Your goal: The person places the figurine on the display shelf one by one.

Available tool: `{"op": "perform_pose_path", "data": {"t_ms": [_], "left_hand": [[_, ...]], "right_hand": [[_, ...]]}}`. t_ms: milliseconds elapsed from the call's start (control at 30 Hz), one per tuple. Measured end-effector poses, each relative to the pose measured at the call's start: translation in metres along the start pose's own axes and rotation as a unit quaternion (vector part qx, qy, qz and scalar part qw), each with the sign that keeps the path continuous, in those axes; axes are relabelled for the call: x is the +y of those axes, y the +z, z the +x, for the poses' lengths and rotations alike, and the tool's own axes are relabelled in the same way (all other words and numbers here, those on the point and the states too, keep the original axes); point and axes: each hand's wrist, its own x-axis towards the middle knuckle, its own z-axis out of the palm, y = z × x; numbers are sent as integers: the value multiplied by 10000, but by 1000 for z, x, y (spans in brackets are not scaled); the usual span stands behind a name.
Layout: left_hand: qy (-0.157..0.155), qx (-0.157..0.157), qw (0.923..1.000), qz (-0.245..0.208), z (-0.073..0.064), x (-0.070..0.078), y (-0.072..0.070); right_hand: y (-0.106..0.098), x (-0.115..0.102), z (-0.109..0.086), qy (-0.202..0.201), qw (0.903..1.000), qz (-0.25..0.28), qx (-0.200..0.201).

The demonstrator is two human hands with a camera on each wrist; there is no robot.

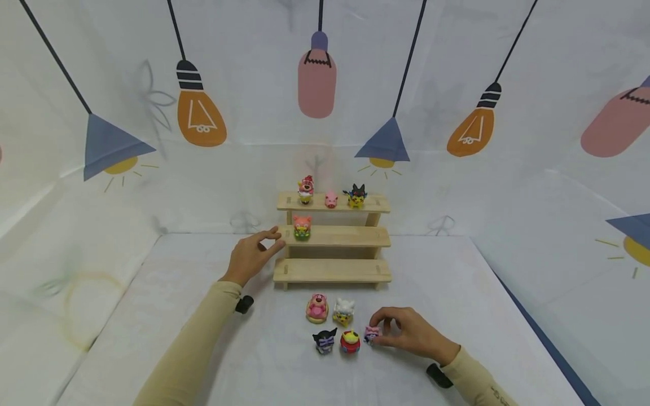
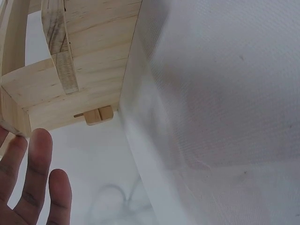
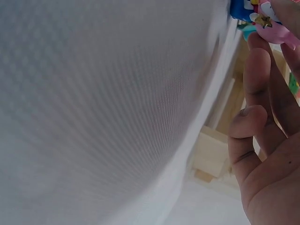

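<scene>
A small pink-and-blue figurine [image 1: 372, 335] is pinched between the thumb and fingertips of my right hand [image 1: 413, 334], low over the white table. In the right wrist view part of this figurine [image 3: 272, 30] shows at the top edge. My left hand [image 1: 251, 256] is at the left end of the wooden three-step shelf's middle board [image 1: 345, 236], fingertips at its edge. The left wrist view shows extended fingers [image 2: 40, 159] by the wood. Near my right hand stand a red-and-yellow figurine [image 1: 350, 342], a black-eared one [image 1: 324, 341], a white-topped one [image 1: 343, 312] and a pink bear [image 1: 317, 308].
The shelf's top board [image 1: 365, 203] carries a red-capped pink bear figurine [image 1: 306, 190], a pink pig [image 1: 331, 199] and a black-eared yellow figurine [image 1: 357, 195]. A pink-and-green figurine [image 1: 302, 227] sits on the middle board's left. A lamp-patterned cloth wall [image 1: 264, 169] rises behind.
</scene>
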Motion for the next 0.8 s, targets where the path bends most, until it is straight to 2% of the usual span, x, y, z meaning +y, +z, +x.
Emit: {"op": "perform_pose_path", "data": {"t_ms": [200, 533, 800], "left_hand": [[-9, -1, 10000, -1, -1, 2, -1], [28, 2, 10000, -31, 0, 1, 1], [19, 41, 10000, 14, -1, 0, 2]], "right_hand": [[-6, -3, 1, 3, 9998, -167, 53], [-23, -6, 9, -409, 9964, -316, 677], [-28, -9, 19, -429, 9956, -350, 755]]}}
